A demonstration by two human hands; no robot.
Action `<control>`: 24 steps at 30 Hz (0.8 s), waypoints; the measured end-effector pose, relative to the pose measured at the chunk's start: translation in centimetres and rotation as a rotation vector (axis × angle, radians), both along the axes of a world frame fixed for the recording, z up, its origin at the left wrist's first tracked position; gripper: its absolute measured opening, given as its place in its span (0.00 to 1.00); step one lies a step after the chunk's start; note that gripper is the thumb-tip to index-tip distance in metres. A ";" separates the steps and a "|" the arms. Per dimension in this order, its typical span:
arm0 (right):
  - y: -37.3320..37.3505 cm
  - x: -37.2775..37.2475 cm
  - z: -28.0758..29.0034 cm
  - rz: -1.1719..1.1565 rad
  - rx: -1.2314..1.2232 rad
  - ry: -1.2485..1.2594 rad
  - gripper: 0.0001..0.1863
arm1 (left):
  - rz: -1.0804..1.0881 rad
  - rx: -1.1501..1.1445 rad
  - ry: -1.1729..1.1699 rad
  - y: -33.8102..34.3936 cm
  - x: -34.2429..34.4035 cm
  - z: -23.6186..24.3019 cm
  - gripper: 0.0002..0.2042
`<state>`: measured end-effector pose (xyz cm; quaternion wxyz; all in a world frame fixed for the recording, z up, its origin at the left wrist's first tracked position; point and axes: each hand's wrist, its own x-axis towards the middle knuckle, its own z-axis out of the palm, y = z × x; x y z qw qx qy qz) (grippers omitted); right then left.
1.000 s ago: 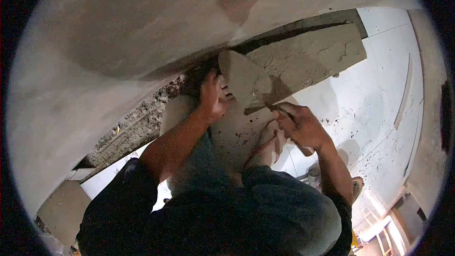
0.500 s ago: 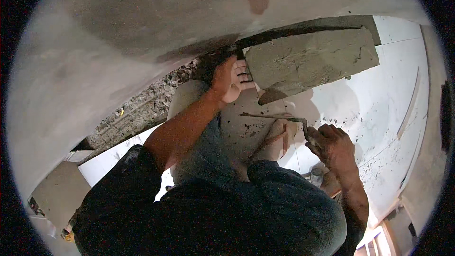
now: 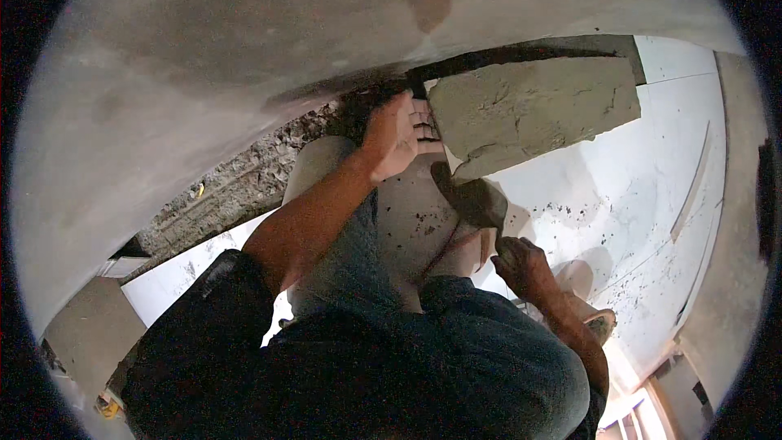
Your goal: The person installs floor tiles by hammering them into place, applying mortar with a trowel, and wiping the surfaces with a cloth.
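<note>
A long flat slab coated with grey-green mortar (image 3: 538, 106) lies at a slant ahead of me, its shadow on the floor below. At its left end is my left hand (image 3: 395, 137), fingers bent against and partly under the edge; the fingertips are hidden. My right hand (image 3: 525, 269) is wrapped round the handle of a trowel (image 3: 481, 202). The trowel's dark, mortar-smeared blade sits just below the slab's near left corner, over my foot; I cannot tell whether it touches the slab.
A plastered wall (image 3: 204, 57) with damp patches curves across the far side. Along its foot runs a strip of rough rubble (image 3: 236, 183). White floor tiles (image 3: 643, 179) spotted with mortar crumbs spread to the right. A round-rimmed container (image 3: 601, 324) stands beside my right forearm.
My right hand has moved left, bringing the trowel up to the slab's near corner with its blade turned broad side to view. The left hand stays at the slab's end.
</note>
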<state>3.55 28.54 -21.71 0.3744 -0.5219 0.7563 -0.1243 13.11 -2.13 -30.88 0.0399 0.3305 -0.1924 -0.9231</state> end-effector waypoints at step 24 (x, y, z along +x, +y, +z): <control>-4.9 -7.4 7.9 -0.140 0.067 -0.261 0.14 | 0.037 0.094 -0.005 0.0 0.1 0.5 0.27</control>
